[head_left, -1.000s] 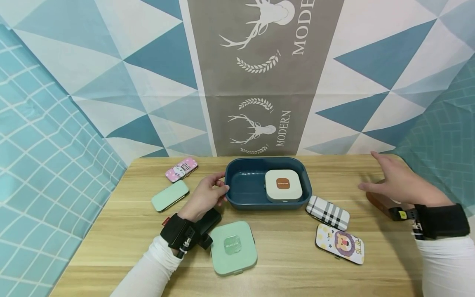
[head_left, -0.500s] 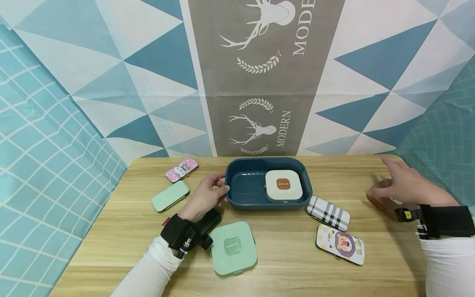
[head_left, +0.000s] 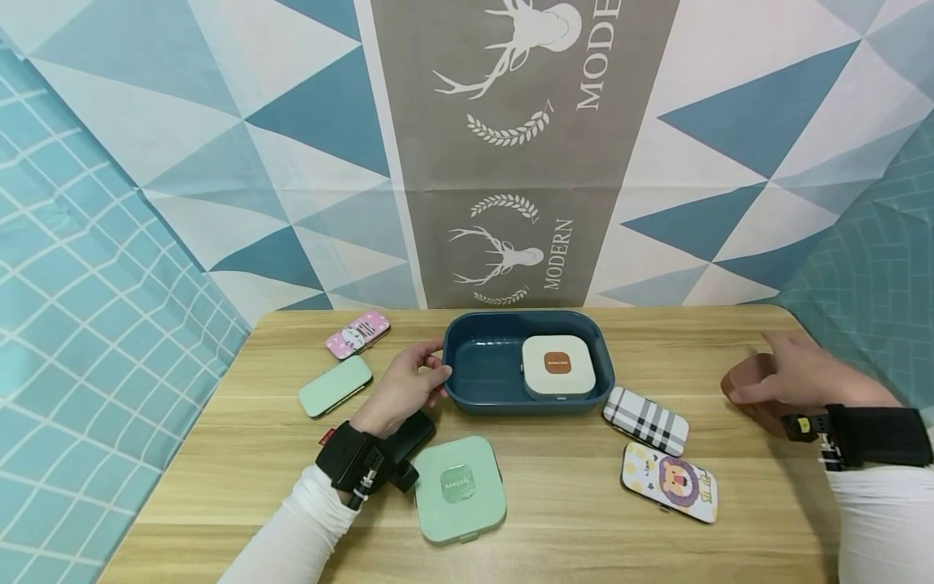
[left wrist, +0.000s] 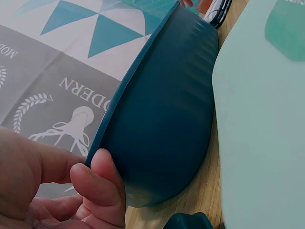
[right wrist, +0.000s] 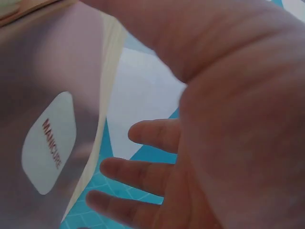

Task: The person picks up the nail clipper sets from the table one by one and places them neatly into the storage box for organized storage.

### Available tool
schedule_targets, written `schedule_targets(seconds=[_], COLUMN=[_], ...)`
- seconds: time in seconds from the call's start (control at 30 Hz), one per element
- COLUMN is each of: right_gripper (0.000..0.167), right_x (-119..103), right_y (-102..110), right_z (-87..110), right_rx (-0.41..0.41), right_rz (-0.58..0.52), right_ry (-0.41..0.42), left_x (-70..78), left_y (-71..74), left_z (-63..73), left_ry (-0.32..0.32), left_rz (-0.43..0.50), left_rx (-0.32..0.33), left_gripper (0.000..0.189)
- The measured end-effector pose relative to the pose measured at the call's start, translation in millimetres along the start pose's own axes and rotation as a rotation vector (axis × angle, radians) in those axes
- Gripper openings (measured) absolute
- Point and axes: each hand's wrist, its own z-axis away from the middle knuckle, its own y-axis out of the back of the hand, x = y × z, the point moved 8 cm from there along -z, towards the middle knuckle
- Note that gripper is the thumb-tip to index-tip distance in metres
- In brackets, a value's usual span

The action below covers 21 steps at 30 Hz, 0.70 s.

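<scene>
My left hand point(head_left: 403, 383) holds the left end of a deep blue storage bin point(head_left: 480, 405), thumb and fingers at its rim. In the left wrist view the thumb and a finger meet at the rim of the bin point(left wrist: 162, 105). A cream square manicure case point(head_left: 559, 381) lies inside the bin's right half. At the table's right side my right hand point(head_left: 810, 375) is over a brown manicure case point(head_left: 747, 376). Its thumb is at that case, and the other fingers are spread, apart from the case point(right wrist: 43, 67) in the right wrist view.
A plaid case point(head_left: 645, 420) and a lion case point(head_left: 669, 483) lie right of the bin. A green square case point(head_left: 460, 511), a mint slim case point(head_left: 336, 385), a pink case point(head_left: 357, 334) and a black case point(head_left: 414, 434) lie left. Patterned cloth stands behind.
My right hand has moved slightly right and down onto the brown case, its fingers lowering. My left hand and the bin have stayed in place.
</scene>
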Motion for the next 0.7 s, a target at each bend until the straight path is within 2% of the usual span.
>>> schedule_targets(seconds=[0.37, 0.7], right_gripper=[0.125, 0.113], right_x=[4.8, 7.8], right_y=[-8.6, -9.9], right_z=[6.1, 4.3], right_rx=[-0.062, -0.103], right_rz=[-0.025, -0.007], right_ry=[-0.079, -0.072], left_x=[-1.5, -0.7], left_y=[0.1, 0.6], left_z=[0.3, 0.8], left_ry=[0.007, 0.006], left_rz=[0.006, 0.003], left_rx=[0.005, 0.005], left_gripper=[0.053, 0.053])
